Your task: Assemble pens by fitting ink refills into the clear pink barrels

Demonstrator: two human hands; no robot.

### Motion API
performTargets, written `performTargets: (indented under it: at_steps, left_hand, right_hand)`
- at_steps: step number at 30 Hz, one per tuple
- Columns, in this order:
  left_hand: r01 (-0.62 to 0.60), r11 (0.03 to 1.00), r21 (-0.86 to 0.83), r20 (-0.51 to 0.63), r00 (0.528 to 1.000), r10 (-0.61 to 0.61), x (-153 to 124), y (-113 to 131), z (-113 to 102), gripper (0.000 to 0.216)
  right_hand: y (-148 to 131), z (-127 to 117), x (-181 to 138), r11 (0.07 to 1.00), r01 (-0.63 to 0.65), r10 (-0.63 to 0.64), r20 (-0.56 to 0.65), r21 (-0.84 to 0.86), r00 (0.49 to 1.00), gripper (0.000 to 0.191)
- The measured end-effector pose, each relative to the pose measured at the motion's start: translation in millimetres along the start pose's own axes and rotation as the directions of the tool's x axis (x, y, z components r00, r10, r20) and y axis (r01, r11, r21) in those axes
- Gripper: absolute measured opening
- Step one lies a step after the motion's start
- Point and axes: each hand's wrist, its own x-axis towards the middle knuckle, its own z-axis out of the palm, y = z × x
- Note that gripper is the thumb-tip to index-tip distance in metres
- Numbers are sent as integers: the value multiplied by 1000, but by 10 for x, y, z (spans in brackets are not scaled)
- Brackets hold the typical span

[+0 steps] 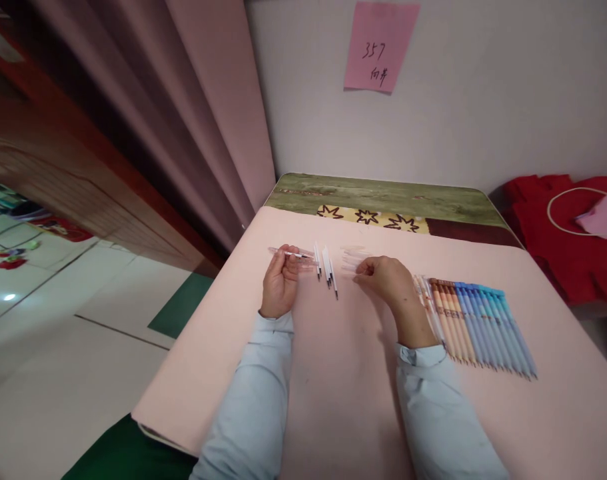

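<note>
My left hand [279, 283] is closed around a slim, see-through pen barrel [275, 251], with a white length that looks like a refill along it. Under those fingers lie more clear pinkish pieces [307, 265]. Several white pen refills [328, 267] with dark tips lie on the table between my hands. Over on the right, the fingertips of my right hand [380, 277] are pinched together low over several clear, thin plastic pieces [352, 255]. Whether one of these is in the pinch, I cannot make out.
A row of pens [483, 327] in brown, blue and teal lies right of my right forearm, partly hidden by it. The pink-covered table [343, 407] meets a wall with a pink note [380, 47]. Red cloth [558, 240] is at the right, a curtain [218, 100] at the left.
</note>
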Motion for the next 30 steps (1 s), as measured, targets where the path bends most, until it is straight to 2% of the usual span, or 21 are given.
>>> performTargets:
  at_steps: [5,8,10,12,15,17,23,30]
  left_hand:
    - [-1,998,61,65,998,-3,-3,-27,-43,12]
    - [0,996,94,95,995,-9,-29,-42,-47,7]
    - [4,994,108,114,993,-17,-49,-52,-37,6]
    - [-5,993,120,123,992,-10,-61,-61,-28,6]
    - [-34,989,144,116,993,17,-58,-68,-33,9]
    - [-50,986,158,107,994,33,-50,-67,-41,11]
    - [-104,980,168,64,993,95,-57,-60,-24,9]
    - [-123,968,217,99,990,103,-73,-78,-11,14]
  right_hand:
    - [-43,-19,-18,998,-25,27,43,-61,999,4]
    - [-37,-39,-11,999,-29,31,52,-38,998,4]
    - [-33,-46,-8,999,0,-1,24,48,1000,8]
    - [-48,-41,-13,975,56,-59,6,214,998,14]
    - [-113,-18,-41,875,126,-171,54,468,984,20]
    - [-163,-7,-63,830,150,-231,86,537,969,22]
    - [-228,-31,-91,811,169,-265,94,559,960,20]
    - [-281,-55,-109,827,171,-255,86,535,963,19]
